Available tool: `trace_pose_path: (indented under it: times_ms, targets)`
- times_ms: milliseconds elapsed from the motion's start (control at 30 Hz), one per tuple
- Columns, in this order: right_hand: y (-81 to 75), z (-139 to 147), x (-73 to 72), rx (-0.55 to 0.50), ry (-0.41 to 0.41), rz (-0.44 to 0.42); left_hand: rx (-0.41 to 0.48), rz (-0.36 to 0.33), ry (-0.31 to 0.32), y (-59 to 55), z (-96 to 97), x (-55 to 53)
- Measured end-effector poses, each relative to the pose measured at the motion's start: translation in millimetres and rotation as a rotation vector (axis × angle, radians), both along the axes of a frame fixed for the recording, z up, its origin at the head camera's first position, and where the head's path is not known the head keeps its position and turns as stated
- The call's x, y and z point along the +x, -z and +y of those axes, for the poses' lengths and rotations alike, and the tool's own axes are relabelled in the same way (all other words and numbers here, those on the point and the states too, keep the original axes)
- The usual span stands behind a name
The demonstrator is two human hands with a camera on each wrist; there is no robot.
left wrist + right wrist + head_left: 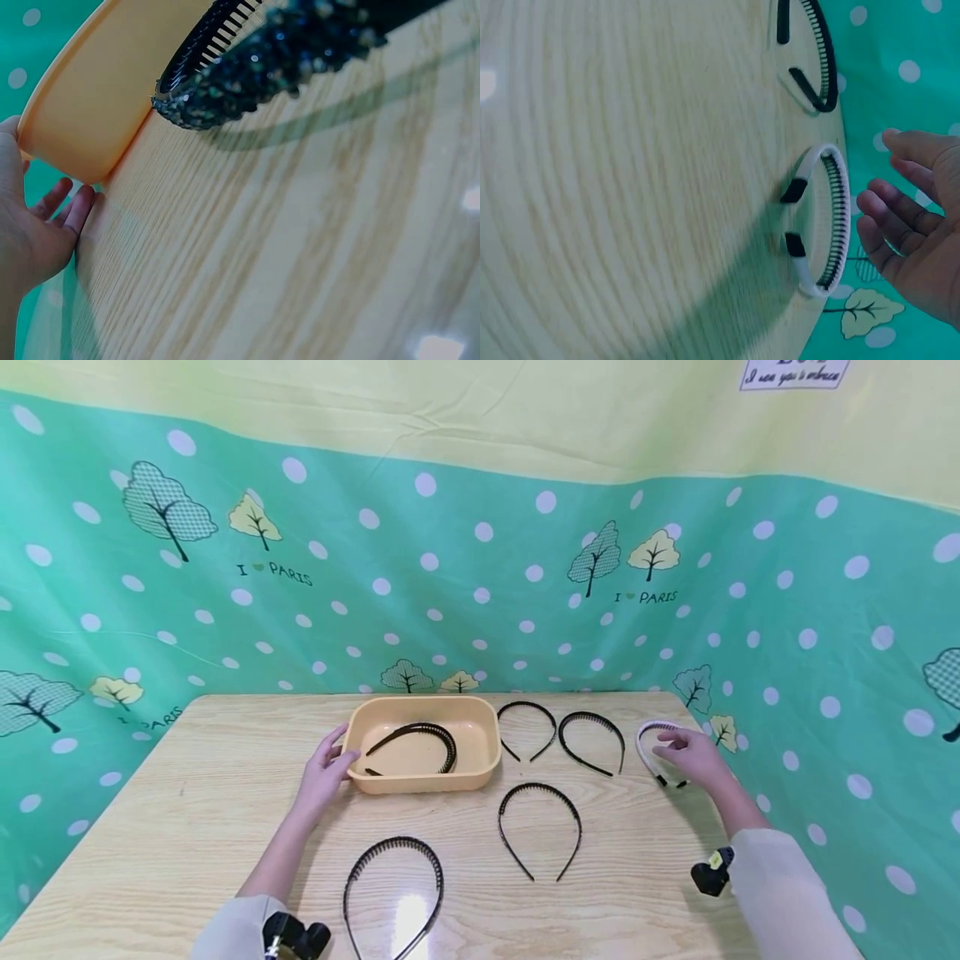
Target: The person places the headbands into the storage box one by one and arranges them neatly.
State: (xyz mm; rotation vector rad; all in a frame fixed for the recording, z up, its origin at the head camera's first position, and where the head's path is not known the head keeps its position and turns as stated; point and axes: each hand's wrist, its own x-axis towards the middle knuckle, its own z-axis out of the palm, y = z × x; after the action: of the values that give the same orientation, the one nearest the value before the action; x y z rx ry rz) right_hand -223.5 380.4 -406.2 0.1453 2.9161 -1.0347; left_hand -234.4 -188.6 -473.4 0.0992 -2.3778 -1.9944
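Note:
At the left end of a peach plastic basket [423, 783], my left hand [327, 767] holds the rim, its thumb over the edge. Inside the basket lies a black toothed headband [452, 750]. My right hand [692, 755] hovers over a white headband [642, 748] at the table's right side, fingers loosely bent and apart. In the right wrist view a gap shows between those fingertips and the white headband [844, 214], which has black tips and dark inner teeth. A sparkly dark headband [247, 82] fills the top of the left wrist view.
Two black headbands, one [528, 703] beside the basket and another [594, 717] farther right, lie along the back. A thin dark headband [538, 786] lies mid-table and a larger one [397, 841] at the front. A green dotted curtain [480, 610] hangs behind and right of the table.

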Motion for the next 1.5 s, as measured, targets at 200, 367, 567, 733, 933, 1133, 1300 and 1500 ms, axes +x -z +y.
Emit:
trace_pose_path:
  times_ms: [200, 367, 567, 733, 933, 1133, 1300, 1500]
  targets:
    - [4.7, 13.2, 4.0, 0.054, -0.026, 0.021, 0.014, 0.008, 0.005, -0.6, 1.3, -0.3]
    - [7.7, 25.2, 7.1, 0.105, -0.062, 0.011, -0.002, 0.006, 0.000, 0.5, 1.4, -0.4]
    - [11.4, 38.8, 12.2, 0.160, -0.086, -0.010, -0.026, -0.008, -0.001, 1.8, 1.1, 0.1]
    - [16.5, 47.9, 12.9, 0.202, -0.085, -0.024, -0.020, -0.017, -0.002, -0.3, 2.8, 1.4]
    - [22.3, 51.9, 13.2, 0.261, -0.085, -0.031, -0.012, -0.017, 0.000, -2.3, 2.7, 1.6]
    - [29.5, 47.5, 12.6, 0.292, -0.102, -0.031, -0.015, -0.011, 0.003, -0.4, 1.1, 0.7]
    - [29.3, 38.9, 12.3, 0.328, -0.136, -0.004, -0.001, -0.007, 0.005, -2.2, 0.7, 1.8]
    - [33.1, 32.7, 8.6, 0.329, -0.131, -0.003, -0.002, -0.002, 0.004, -2.4, 0.4, 1.8]
